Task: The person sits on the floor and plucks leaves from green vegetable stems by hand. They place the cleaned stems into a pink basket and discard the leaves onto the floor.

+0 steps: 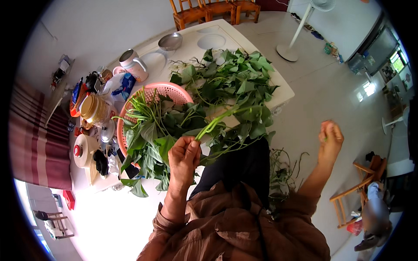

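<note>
Pinched between the thumb and fingers of my left hand [185,156] is a small bunch of green stems [214,125], which points up and to the right. Leaves of the same leafy vine kind fill a pink plastic colander [168,87] beside that hand, with a bundle of trimmed stems [140,109] on top. Behind lies a large heap of leafy vines [240,78] on the table. Out to the right, over the floor, my right hand [330,137] is closed, somewhat blurred, with a small green bit showing at its fingers.
On the white table [284,93] stand a metal bowl [170,41], a pink mug [134,65], a tissue pack [124,84] and a gold-lidded jar [94,109]. Discarded stems [282,169] lie on the floor. A standing fan [287,53], a wooden chair [354,192] and a person [375,212] are at right.
</note>
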Action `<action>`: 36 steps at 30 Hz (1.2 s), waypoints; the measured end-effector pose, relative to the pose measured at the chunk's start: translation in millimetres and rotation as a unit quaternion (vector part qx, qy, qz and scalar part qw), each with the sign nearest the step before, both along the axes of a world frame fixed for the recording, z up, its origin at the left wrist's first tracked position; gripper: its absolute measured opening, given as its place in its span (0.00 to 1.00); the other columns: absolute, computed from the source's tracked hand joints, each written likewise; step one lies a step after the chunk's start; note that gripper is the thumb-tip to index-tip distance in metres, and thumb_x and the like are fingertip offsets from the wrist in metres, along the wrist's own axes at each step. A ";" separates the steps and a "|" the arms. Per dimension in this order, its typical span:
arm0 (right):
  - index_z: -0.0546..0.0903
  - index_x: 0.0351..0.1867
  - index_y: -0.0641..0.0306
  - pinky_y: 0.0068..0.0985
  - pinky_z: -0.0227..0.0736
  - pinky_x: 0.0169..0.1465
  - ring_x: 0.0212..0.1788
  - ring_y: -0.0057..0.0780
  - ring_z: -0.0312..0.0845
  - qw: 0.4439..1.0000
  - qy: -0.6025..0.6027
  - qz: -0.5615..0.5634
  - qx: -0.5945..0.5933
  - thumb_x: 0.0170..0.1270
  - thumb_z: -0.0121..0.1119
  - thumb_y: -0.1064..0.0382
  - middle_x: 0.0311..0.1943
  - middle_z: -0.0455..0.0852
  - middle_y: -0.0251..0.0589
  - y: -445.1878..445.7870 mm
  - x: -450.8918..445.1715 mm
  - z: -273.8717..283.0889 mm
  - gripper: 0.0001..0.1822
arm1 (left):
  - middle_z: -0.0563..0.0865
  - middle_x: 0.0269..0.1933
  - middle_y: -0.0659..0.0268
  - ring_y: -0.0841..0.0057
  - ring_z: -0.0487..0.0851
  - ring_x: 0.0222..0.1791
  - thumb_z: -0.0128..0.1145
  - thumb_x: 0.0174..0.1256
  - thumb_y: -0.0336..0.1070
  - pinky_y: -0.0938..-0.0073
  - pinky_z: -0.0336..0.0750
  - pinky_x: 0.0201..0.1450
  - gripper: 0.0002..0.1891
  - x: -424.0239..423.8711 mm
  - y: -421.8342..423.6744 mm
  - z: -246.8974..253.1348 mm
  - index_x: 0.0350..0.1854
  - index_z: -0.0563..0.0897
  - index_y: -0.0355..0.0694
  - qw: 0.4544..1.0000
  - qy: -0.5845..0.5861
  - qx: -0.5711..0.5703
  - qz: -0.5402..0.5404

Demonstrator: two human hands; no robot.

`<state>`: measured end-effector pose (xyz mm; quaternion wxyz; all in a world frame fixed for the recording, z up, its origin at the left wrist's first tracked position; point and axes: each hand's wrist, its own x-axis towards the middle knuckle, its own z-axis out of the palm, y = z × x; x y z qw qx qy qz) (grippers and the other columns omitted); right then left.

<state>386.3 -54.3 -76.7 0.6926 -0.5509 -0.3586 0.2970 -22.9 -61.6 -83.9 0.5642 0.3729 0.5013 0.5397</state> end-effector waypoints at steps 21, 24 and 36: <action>0.79 0.22 0.69 0.43 0.74 0.32 0.24 0.52 0.79 0.663 -0.568 -0.026 -0.488 0.62 0.67 0.54 0.23 0.83 0.52 -93.3 19.8 -120.8 0.20 | 0.76 0.25 0.70 0.89 0.62 0.17 0.54 0.77 0.35 0.87 0.55 0.18 0.09 14.1 5.1 -14.3 0.44 0.78 0.33 0.995 -0.097 -0.003 -0.030; 0.82 0.27 0.71 0.35 0.75 0.29 0.22 0.40 0.82 0.785 -0.492 -0.009 -0.376 0.66 0.65 0.55 0.23 0.84 0.49 -93.9 -4.7 -138.6 0.18 | 0.75 0.25 0.70 0.89 0.62 0.17 0.54 0.77 0.35 0.87 0.55 0.18 0.09 19.5 4.6 -12.7 0.44 0.78 0.32 0.994 -0.108 -0.001 -0.033; 0.82 0.43 0.59 0.17 0.58 0.22 0.16 0.11 0.61 0.686 0.579 0.368 -0.244 0.70 0.63 0.46 0.26 0.79 0.29 -15.4 -217.0 -191.6 0.18 | 0.77 0.24 0.70 0.89 0.64 0.18 0.56 0.76 0.36 0.86 0.56 0.19 0.09 14.2 -6.6 -4.1 0.43 0.79 0.32 0.997 -0.071 -0.011 -0.031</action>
